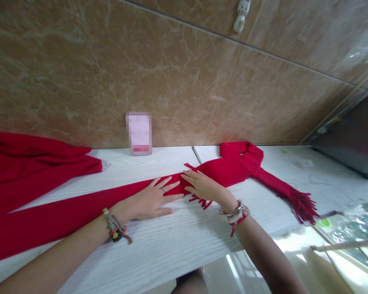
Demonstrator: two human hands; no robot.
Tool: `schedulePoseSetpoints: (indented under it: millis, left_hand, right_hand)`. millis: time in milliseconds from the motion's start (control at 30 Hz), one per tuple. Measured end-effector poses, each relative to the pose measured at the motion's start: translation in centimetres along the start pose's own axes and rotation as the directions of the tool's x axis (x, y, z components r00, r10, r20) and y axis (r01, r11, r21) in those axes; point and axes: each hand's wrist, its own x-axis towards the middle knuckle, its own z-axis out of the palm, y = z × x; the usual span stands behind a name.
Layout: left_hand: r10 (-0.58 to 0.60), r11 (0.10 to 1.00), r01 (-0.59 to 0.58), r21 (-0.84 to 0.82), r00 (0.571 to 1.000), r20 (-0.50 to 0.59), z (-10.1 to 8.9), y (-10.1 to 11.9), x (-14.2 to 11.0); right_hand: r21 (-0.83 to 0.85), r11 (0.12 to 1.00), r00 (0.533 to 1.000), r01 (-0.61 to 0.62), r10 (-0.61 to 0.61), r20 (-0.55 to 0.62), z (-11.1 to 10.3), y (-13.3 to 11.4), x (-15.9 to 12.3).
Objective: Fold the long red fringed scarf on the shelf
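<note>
A long red scarf [79, 208] stretches from the left edge to the middle of the white wood-grain table [159, 249]. My left hand [150, 200] lies flat across it, fingers spread, with a ring on one finger. Close beside it, my right hand [202, 185] presses flat on the fabric near a fringed end, its fingers stretched out. Short red tassels poke out on both sides of that hand. Right of my hands, more red scarf fabric [230, 165] is folded into a loop at the back, with a fringed tail [303, 202] pointing front right. Nothing is gripped by either hand.
A heap of red fabric [33, 163] sits at the far left. A blurred pink-and-white box [140, 134] stands against the brown marbled wall [171, 73]. A dark grey box-like object [352, 130] is at the right. Clear plastic wrap [358, 224] shows at the lower right.
</note>
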Motion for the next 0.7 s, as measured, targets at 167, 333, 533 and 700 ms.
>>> schedulePoseSetpoints:
  millis: [167, 333, 533, 700]
  left_hand:
    - [0.004, 1.000, -0.004, 0.002, 1.000, 0.008, -0.2, 0.0, -0.1]
    - [-0.034, 0.999, 0.034, 0.008, 0.999, -0.004, -0.5, -0.4, -1.5]
    - [-0.113, 0.992, 0.113, 0.050, 0.994, 0.000, -0.5, -0.8, -4.5]
    - [-0.158, 0.987, 0.157, 0.045, 0.987, 0.007, -0.1, -0.8, -5.0]
  right_hand:
    - [-0.012, 1.000, 0.997, 0.002, -0.001, 0.077, -0.3, 0.2, -0.1]
    - [0.015, 1.000, 0.998, -0.021, 0.020, 0.051, 0.2, 0.3, 0.1]
    - [0.004, 1.000, 0.999, -0.014, 0.014, 0.044, 0.1, 0.4, 0.1]
    - [0.007, 1.000, 0.997, 0.023, -0.023, -0.068, -0.4, -0.1, 0.2]
